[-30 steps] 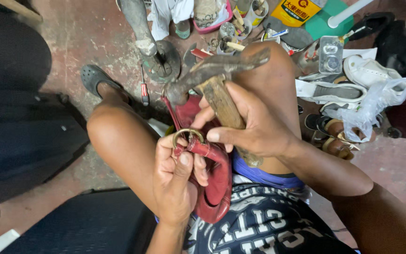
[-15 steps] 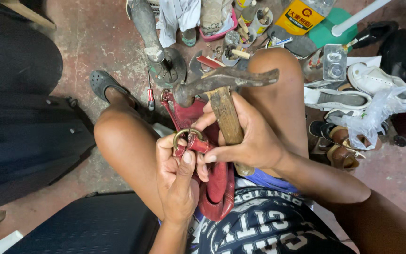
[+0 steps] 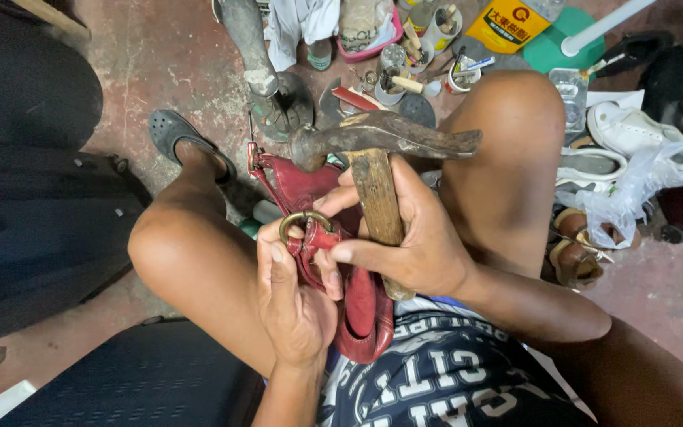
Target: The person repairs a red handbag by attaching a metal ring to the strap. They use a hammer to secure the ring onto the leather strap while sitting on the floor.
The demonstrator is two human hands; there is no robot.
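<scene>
Dark red leather bag (image 3: 361, 308) with brass ring (image 3: 303, 221), at frame centre between the knees. Left hand (image 3: 290, 292) pinching its strap tab by the ring. Right hand (image 3: 413, 237) wrapped around worn hammer (image 3: 377, 158), fingertips touching the tab.

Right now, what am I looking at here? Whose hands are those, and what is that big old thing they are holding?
The camera sits on a person's head and looks down, so you see their own knees and hands. The right hand grips a worn hammer by its wooden handle. The left hand pinches a dark red leather bag next to its brass ring. The bag rests between the legs. On the reddish floor beyond lie tools, small pots, a yellow can, white shoes and a plastic bag.
</scene>
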